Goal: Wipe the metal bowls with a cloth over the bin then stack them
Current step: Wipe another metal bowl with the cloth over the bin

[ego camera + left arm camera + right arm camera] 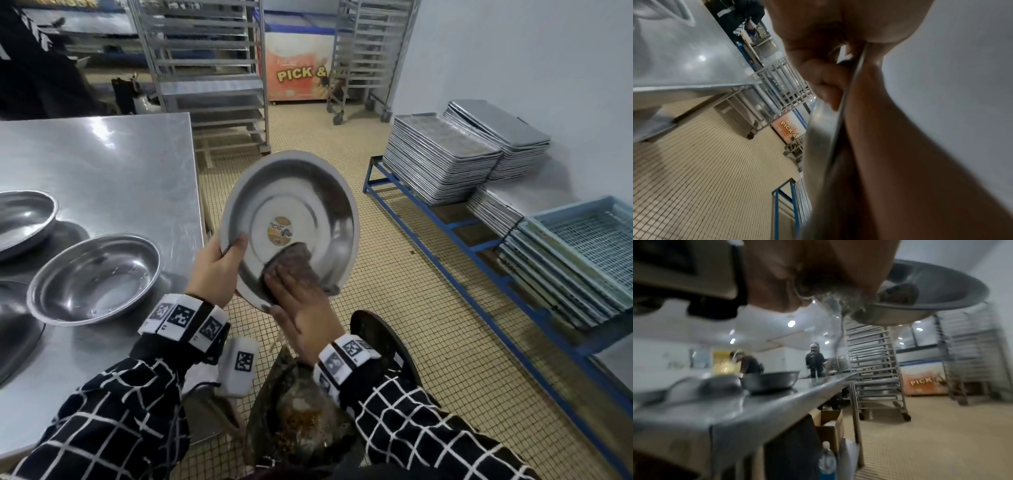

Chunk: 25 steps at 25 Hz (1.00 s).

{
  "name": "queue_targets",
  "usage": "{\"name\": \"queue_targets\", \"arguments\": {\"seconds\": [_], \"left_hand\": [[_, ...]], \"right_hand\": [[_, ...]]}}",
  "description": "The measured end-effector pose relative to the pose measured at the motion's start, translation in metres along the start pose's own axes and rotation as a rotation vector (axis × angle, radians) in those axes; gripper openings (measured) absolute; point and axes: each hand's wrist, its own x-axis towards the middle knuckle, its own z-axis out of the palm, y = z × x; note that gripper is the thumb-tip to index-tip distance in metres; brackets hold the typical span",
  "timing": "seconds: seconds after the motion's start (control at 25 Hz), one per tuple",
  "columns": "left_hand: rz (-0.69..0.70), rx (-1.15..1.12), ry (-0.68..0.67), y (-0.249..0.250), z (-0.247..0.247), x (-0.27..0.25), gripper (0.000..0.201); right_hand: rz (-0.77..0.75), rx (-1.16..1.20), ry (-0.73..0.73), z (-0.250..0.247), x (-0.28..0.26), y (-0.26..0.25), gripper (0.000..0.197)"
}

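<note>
My left hand [214, 270] grips the tilted metal bowl [291, 222] by its near-left rim, thumb inside. My right hand [301, 308], fingers flat, presses the brown cloth [291, 265] against the bowl's lower inner wall, above the bin [383, 337].

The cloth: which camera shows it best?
The head view: the cloth lies in plain sight inside the tilted bowl, under the right hand. The right wrist view shows only a blurred frayed edge; the left wrist view shows none.
</note>
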Motion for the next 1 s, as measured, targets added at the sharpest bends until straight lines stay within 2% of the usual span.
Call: {"name": "queue_targets", "arguments": {"seconds": [0.16, 0.2, 0.28, 0.4, 0.48, 0.56, 0.72, 0.8, 0.92, 1.0], "left_hand": [[0.054, 0.000, -0.011, -0.002, -0.004, 0.004, 0.018], [0.070, 0.025, 0.000, -0.001, -0.001, 0.004, 0.016], [0.103, 0.053, 0.032, 0.004, 0.008, 0.004, 0.012], [0.134, 0.077, 0.080, 0.009, 0.018, 0.002, 0.016], [0.129, 0.030, 0.101, 0.012, 0.021, 0.001, 0.015], [0.130, -0.022, 0.093, 0.017, 0.019, 0.002, 0.015], [0.094, -0.074, 0.019, 0.023, 0.017, -0.001, 0.016], [0.042, -0.092, -0.006, 0.022, 0.018, -0.007, 0.018], [-0.024, -0.125, -0.026, 0.017, 0.017, -0.012, 0.020], [-0.091, -0.155, -0.043, 0.013, 0.013, -0.012, 0.018]], "right_hand": [[0.092, -0.196, 0.096, -0.011, 0.001, 0.051, 0.068], [0.126, -0.155, 0.119, -0.012, 0.003, 0.048, 0.067], [0.180, 0.071, 0.145, -0.011, 0.007, 0.023, 0.058], [0.139, 0.375, 0.220, -0.006, 0.011, -0.024, 0.043], [0.071, 0.399, 0.287, -0.005, 0.012, -0.034, 0.042], [0.063, 0.267, 0.281, -0.009, 0.011, -0.020, 0.045], [0.256, -0.074, 0.239, -0.016, 0.007, 0.038, 0.055], [0.378, -0.005, 0.287, -0.024, 0.011, 0.057, 0.057], [0.515, 0.235, 0.407, -0.048, 0.020, 0.062, 0.065], [0.621, 0.304, 0.407, -0.066, 0.023, 0.063, 0.064]]}}
